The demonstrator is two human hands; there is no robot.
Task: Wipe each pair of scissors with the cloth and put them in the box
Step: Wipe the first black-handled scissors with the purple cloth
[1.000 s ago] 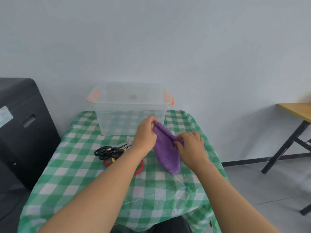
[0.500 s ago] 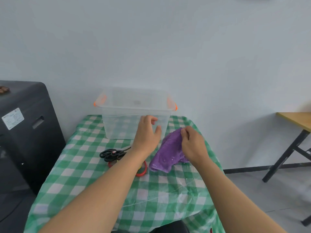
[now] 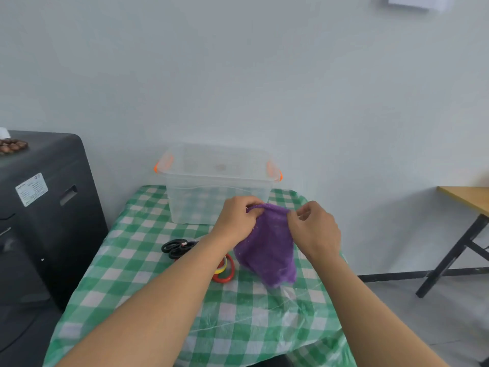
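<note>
- Being held up by its top hem, just right of the frame's centre, the purple cloth (image 3: pixel 267 247) is hanging in soft folds, with its lower end reaching down to about the tabletop (image 3: pixel 164 292); it is judged to be light, limp and easily bunched, so a pinch at the hem or a loose wad in the palm is thought to suit it.
- The hem's left corner is being pinched by the left hand (image 3: pixel 238 221), its fingers being curled round the fabric.
- The right corner is being nipped between thumb and fingertips of the right hand (image 3: pixel 313 229), the other fingers being kept bent above it.
- Both forearms are being reached in from the lower edge of the frame, converging toward the cloth, wrists being kept roughly level.
- Lying left of centre, the black-handled scissors (image 3: pixel 176 249) are being left untouched; stiff, sharp blades are assumed, so the loops are judged the safe place to take hold.
- A red-and-yellow-handled pair (image 3: pixel 225 271) is being partly hidden by the left forearm.
- The clear box (image 3: pixel 219 181) is standing above centre, at the tabletop's far end, and nothing can be made out inside it.
</note>
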